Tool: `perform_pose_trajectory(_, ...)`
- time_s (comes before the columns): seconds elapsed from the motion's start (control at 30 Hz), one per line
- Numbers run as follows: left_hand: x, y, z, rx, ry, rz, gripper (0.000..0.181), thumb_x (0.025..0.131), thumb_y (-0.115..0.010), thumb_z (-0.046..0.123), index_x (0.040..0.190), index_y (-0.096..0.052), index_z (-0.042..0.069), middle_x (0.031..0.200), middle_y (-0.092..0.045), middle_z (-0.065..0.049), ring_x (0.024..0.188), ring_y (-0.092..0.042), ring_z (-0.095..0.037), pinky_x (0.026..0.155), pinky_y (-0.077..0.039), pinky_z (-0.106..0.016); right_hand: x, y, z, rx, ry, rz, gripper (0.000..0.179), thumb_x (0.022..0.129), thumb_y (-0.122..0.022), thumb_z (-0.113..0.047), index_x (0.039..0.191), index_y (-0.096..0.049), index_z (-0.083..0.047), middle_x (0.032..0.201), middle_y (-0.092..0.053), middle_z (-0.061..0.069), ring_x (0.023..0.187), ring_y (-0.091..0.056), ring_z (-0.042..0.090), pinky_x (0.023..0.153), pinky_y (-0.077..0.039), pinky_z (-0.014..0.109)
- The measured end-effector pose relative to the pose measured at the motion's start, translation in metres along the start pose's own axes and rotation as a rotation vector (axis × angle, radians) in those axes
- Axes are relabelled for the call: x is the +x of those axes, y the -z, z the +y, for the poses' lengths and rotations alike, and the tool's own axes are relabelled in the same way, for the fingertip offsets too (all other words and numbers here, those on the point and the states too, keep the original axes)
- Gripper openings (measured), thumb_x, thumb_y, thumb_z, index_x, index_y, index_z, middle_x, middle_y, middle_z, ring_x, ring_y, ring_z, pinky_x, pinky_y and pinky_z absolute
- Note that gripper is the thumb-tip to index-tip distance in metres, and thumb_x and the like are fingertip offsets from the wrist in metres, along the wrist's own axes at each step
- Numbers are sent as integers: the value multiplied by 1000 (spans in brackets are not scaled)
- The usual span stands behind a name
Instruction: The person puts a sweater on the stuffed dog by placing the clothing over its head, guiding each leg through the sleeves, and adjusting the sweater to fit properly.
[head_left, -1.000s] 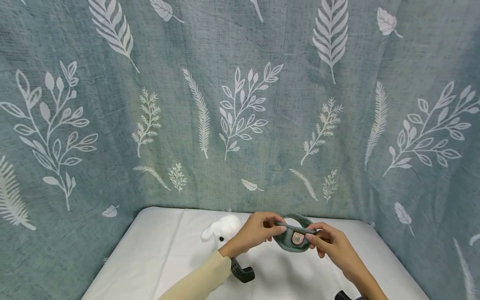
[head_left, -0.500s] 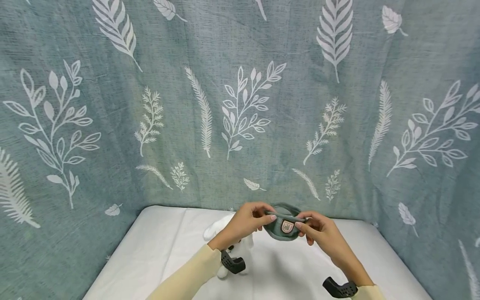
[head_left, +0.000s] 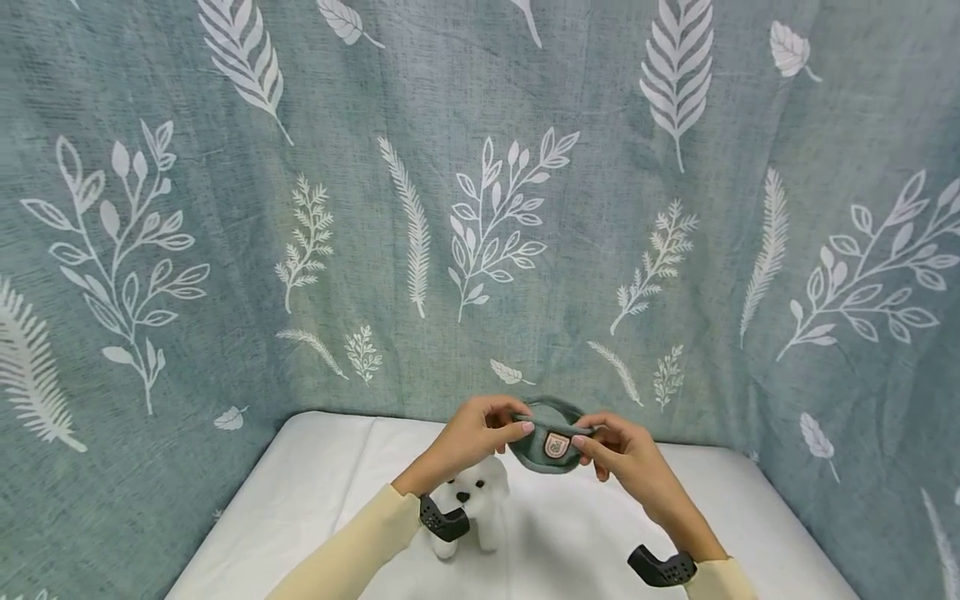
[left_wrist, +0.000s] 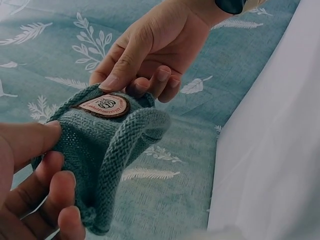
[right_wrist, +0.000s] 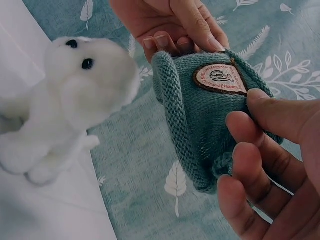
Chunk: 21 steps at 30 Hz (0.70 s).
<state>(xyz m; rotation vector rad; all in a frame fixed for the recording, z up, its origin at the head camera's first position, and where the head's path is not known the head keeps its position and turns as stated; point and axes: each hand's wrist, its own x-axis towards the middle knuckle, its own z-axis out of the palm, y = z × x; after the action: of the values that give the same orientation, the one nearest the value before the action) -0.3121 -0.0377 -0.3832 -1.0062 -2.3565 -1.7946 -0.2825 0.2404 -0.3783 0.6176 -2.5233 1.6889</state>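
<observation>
Both hands stretch a small teal knitted piece [head_left: 536, 454] with thick rolled edges and a shield-shaped pink patch [left_wrist: 106, 105]. My left hand [head_left: 480, 429] pinches its edge on one side, thumb on the front. On the opposite side, my right hand [head_left: 626, 454] pinches it close to the patch. One rolled edge stands away from the front as a loop, leaving an opening. In the head view the piece hangs above the white surface. A white plush dog [right_wrist: 97, 82] stands just behind and below my left forearm, partly covered by it.
The white padded surface [head_left: 315, 467] lies under everything. Blue-green cloth [head_left: 525, 250] printed with pale leaves rises at the back and both sides. Black wrist devices [head_left: 663, 568] sit on both wrists at the cream cuffs.
Both hands have moved left and slightly upward with the knitted piece, still pinching it by both sides. More of the plush dog's face and front legs shows now.
</observation>
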Motion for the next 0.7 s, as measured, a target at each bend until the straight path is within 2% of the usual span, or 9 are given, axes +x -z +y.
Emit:
perform_pose_trajectory(0.13,-5,10,-1,0,14,4,22,100,-70,36,119,-73,25,88,-68,-9,75,-60,-42,67,-55,-43,5,-8,-3,-6,8,-19,33,100,-70,-29,125,-64,-8,89,-67,18,63,-56,22,61,-51,35)
perform_pose_trajectory(0.3,-10,21,0,-12,22,12,21,100,-70,36,118,-73,27,90,-67,-10,73,-59,-36,68,-55,-47,11,-16,-8,-6,24,-29,31,100,-70,-30,124,-65,-11,89,-67,19,62,-56,22,61,-51,35)
perform_pose_trajectory(0.53,-14,33,2,-10,31,38,18,99,-71,34,115,-74,28,87,-65,-15,70,-57,-34,64,-52,-39,18,-26,-12,-3,42,-43,30,101,-69,-30,124,-65,-11,89,-68,18,63,-56,22,61,-51,35)
perform_pose_trajectory(0.7,-17,40,5,-1,22,37,19,100,-70,35,116,-74,25,88,-66,-13,70,-57,-35,64,-53,-41,21,-33,-14,12,44,-48,29,101,-69,-30,124,-65,-13,88,-68,18,62,-56,22,61,-51,35)
